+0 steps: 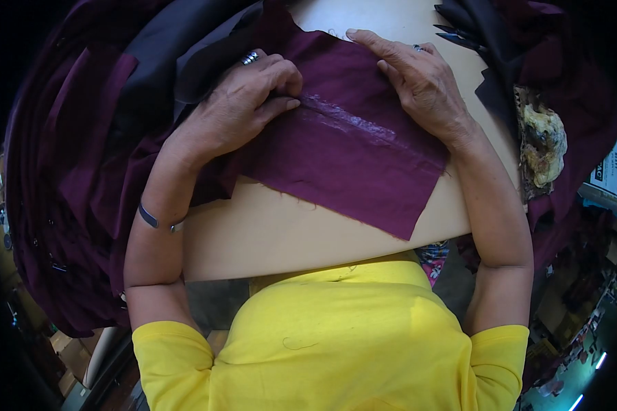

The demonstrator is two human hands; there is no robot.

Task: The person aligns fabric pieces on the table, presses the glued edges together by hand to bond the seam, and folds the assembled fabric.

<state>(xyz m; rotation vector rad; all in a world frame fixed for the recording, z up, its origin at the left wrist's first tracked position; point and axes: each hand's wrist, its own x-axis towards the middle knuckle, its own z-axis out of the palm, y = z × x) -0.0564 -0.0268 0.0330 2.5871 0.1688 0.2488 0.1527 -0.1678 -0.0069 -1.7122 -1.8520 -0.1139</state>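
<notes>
A maroon cloth piece (349, 157) with frayed edges lies on the pale board, crossed by a whitish, shiny streak. At the streak's upper left end, my left hand (257, 96) pinches the cloth between thumb and fingers. My right hand (418, 79) rests over the cloth's upper right part, its index finger stretched toward the top edge and its thumb apart from it. Nothing shows in the right hand.
Piled maroon and black fabric (82, 151) covers the left side. The pale board (308, 236) reaches close to my body. To the right, a whitish-yellow lump (545, 147) sits on a brown piece beside more dark fabric. Dark pointed blades (459, 34) lie at the top right.
</notes>
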